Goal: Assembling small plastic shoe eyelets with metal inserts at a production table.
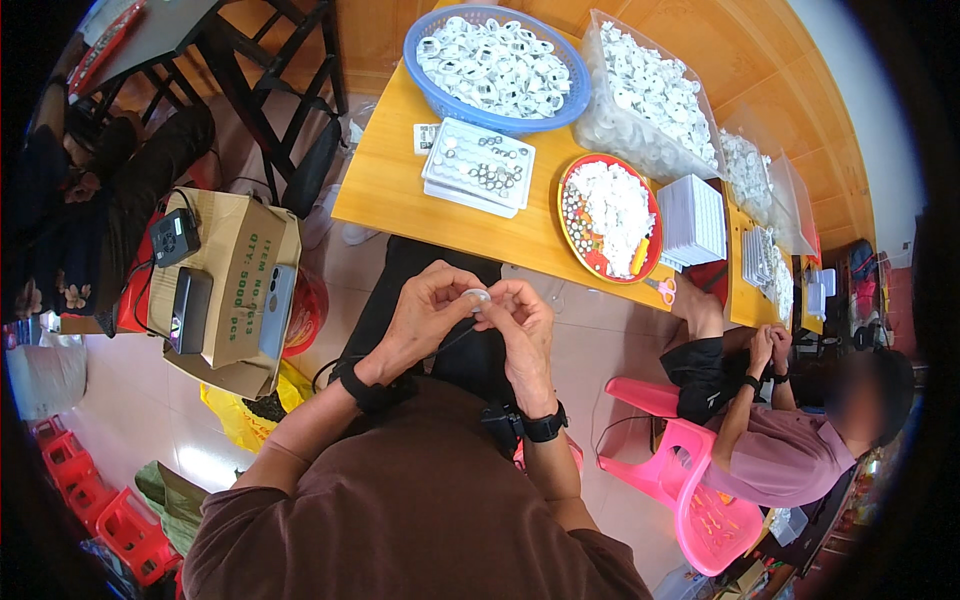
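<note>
In front of my body, over my lap, my left hand (425, 315) and my right hand (523, 335) meet at their fingertips. Both are closed in a pinch around a small round white piece (478, 296); its exact kind is partly hidden by the fingers. Beyond them on the yellow wooden table (385, 190) lies a stack of white trays (465, 150), the top one with several small metallic round parts. To its right stands a round red tray (606, 272) with white pieces, small round parts and a yellow tool.
A blue basket (412, 62) and a clear plastic bin (655, 150) hold white round pieces. Pink-handled scissors (664, 290) lie at the table edge. On my left is a cardboard box (250, 260) with phones. A co-worker sits on a pink chair (715, 520) at right.
</note>
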### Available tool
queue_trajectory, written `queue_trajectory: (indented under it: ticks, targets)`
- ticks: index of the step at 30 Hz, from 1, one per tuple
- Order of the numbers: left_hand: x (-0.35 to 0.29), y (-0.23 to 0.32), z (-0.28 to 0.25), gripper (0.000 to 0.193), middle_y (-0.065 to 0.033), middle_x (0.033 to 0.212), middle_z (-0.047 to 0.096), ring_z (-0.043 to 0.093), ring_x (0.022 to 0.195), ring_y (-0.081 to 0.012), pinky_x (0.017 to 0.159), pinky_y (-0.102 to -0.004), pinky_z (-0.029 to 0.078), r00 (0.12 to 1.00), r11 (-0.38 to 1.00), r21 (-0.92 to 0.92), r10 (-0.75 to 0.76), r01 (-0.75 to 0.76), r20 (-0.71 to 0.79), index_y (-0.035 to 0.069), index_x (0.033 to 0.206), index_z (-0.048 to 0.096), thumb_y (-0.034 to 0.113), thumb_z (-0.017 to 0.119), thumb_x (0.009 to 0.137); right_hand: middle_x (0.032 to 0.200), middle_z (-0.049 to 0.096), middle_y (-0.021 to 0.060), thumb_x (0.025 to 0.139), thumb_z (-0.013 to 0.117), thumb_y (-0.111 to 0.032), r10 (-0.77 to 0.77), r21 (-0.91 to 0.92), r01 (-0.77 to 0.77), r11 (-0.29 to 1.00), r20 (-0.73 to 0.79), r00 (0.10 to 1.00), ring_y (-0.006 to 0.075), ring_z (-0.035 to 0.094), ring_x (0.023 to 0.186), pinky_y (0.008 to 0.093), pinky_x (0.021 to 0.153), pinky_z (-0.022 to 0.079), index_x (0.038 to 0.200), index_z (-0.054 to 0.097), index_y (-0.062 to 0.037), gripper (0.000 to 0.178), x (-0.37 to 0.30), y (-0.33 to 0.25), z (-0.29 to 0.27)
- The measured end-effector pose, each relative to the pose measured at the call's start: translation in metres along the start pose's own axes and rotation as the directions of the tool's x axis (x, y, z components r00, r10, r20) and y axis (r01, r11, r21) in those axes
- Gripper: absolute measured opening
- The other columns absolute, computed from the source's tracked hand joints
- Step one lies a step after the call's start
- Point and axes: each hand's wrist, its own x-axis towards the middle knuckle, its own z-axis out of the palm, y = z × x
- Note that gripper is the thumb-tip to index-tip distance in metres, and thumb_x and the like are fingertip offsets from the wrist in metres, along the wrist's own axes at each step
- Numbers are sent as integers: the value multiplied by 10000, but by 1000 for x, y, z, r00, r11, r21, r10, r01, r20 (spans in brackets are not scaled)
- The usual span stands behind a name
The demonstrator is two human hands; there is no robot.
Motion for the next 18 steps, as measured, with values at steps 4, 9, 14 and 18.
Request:
queue_trajectory:
  ticks: [4,9,14,18]
  targets:
    - [-1,-1,2,61,-31,877,480,579,734,-89,650,-202,486,999,999,-22,31,-31,-10,-8,862,632,23,625,810,745,590,26,797,586,29,-11,15,11,1000,-30,999,77,576,642,201,573,487,870,562,-9,86,0,4,2]
    - [-2,0,3,45,-21,876,445,590,718,-94,631,-201,497,1000,1000,15,21,-21,-3,-23,840,619,16,614,820,706,575,14,786,582,47,-45,15,46,999,-61,997,67,560,602,197,555,479,829,562,-14,77,1,16,0]
    - [-3,7,0,89,-23,861,549,587,763,-90,648,-196,504,994,989,-95,-111,110,1,2,912,621,51,610,838,728,571,-13,800,592,59,-168,-191,144,971,-118,979,31,546,640,156,550,449,878,566,-8,106,-3,21,6]
    - [-1,6,-4,107,-40,829,626,593,742,-88,651,-199,505,972,953,-190,-233,234,29,10,932,618,70,606,844,746,581,-8,799,600,59,-103,-74,95,993,-113,988,38,557,654,161,572,459,929,579,-4,147,-8,13,6]
